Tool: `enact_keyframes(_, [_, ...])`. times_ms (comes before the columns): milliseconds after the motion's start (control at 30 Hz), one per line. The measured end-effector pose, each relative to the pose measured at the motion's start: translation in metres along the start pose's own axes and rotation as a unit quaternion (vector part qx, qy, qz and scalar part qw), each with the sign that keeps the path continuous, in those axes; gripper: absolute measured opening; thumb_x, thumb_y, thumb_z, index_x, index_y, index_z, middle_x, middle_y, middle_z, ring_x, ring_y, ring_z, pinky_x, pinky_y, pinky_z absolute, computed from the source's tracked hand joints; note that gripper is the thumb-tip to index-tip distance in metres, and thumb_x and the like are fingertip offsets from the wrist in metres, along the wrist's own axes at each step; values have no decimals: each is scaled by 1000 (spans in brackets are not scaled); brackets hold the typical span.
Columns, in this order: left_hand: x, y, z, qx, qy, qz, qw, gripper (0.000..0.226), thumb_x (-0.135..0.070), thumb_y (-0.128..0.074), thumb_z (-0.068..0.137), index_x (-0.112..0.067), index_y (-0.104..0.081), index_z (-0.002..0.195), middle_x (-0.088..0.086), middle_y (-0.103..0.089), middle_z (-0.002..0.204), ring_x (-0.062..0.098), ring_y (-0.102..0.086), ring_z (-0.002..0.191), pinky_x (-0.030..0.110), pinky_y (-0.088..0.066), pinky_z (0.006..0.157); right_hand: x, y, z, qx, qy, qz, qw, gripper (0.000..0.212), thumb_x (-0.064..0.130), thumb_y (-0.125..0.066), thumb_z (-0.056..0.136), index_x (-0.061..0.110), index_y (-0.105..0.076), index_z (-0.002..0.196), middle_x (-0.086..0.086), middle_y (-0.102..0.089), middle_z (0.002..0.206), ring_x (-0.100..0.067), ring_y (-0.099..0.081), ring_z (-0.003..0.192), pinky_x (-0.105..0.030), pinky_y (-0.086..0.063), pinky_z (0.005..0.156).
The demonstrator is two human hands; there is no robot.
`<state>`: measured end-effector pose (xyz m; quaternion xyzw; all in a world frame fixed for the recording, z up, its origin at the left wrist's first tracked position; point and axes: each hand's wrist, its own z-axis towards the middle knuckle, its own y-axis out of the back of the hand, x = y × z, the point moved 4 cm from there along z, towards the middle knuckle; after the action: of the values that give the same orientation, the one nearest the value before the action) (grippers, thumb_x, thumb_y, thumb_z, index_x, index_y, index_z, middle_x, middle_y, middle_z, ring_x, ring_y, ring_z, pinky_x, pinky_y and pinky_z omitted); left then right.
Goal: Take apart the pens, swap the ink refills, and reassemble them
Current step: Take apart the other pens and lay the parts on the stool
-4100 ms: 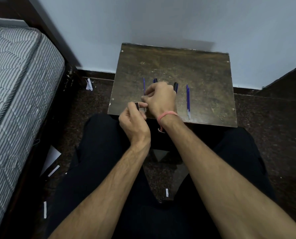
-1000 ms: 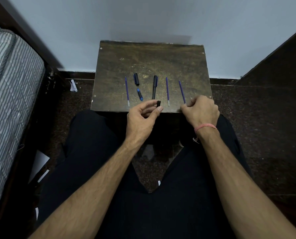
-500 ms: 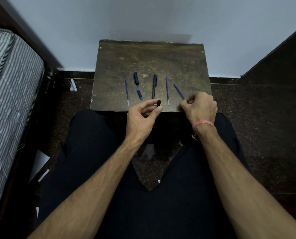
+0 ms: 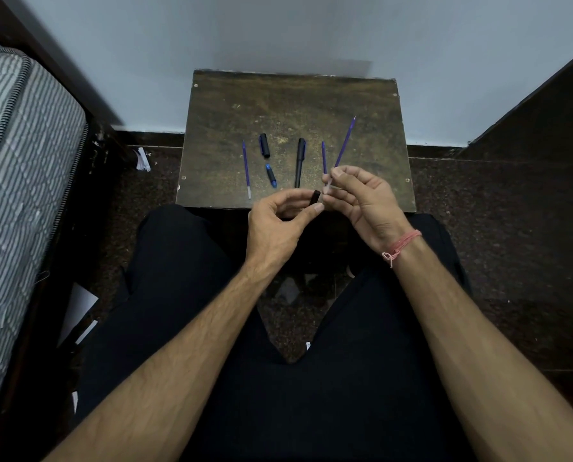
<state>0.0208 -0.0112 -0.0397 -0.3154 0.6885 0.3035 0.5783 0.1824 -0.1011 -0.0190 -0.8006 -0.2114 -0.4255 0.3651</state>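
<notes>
Right hand (image 4: 365,198) has lifted refill (image 4: 343,145) off table (image 4: 361,105), fingers pinched on clear end, now brought beside black barrel piece (image 4: 315,197) pinched in left hand (image 4: 278,221); insertion looks next; two refills, cap, pen remain on table

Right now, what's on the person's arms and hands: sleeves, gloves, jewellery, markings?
Both forearms are bare, no sleeves in view, no gloves. The left hand carries nothing: no ring, watch or band visible. The right hand has a pink-red thread bracelet at the wrist, several strands wound together, with a small knotted tail hanging off. No rings visible on either.
</notes>
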Motion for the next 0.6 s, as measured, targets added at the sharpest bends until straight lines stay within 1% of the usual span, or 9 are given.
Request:
enact_keyframes(33, [0,0,0,2,-1,-4,1000,25,-21,-94,93,-25,-87,116,-10,-89,108,9,-85,104,29,-68,97,-1,0,1,-1,8,2,1000,5,7,-73,103,7,-72,108,-12,-79,103,-14,-76,81,-27,-66,79])
enact_keyframes(167, [-2,2,0,-1,-3,-11,1000,24,-21,-95,93,-35,-85,109,-12,-89,106,8,-86,102,27,-68,94,-1,2,2,-8,32,-5,999,33,-2,-79,96,2,-70,127,-14,-80,105,-19,-80,88,-33,-68,85])
enact_keyframes(233, [-1,2,1,-2,-4,-14,1000,24,-22,-95,92,-36,-85,109,-12,-89,106,8,-86,102,28,-68,95,-2,4,3,-9,40,-13,999,37,-2,-78,96,-1,-69,133,-14,-79,107,-20,-80,91,-34,-68,88])
enact_keyframes(333, [1,1,1,0,-4,-17,1000,24,-23,-95,92,-35,-86,110,-10,-89,108,11,-86,104,35,-68,99,-3,6,5,-15,46,-49,998,34,1,-78,97,-3,-72,130,-14,-79,103,-20,-80,90,-35,-68,89])
enact_keyframes(433, [3,1,2,2,-4,-21,1000,23,-23,-95,92,-35,-86,110,-9,-89,109,12,-86,105,38,-68,101,-4,5,5,-13,48,-71,996,29,2,-77,98,-1,-74,127,-14,-78,97,-19,-79,87,-34,-67,86])
enact_keyframes(533, [5,1,3,3,-2,-26,1000,23,-23,-95,92,-32,-87,112,-8,-89,110,13,-86,107,38,-68,102,-3,5,5,-8,53,-72,996,26,3,-78,98,1,-76,124,-13,-79,97,-19,-79,88,-34,-67,85])
enact_keyframes(600, [6,1,4,4,-3,-24,1000,25,-24,-95,92,-27,-88,116,-8,-89,111,12,-86,107,33,-67,100,-3,6,5,-3,53,-73,996,24,3,-79,98,3,-77,121,-14,-79,99,-20,-79,89,-33,-67,84])
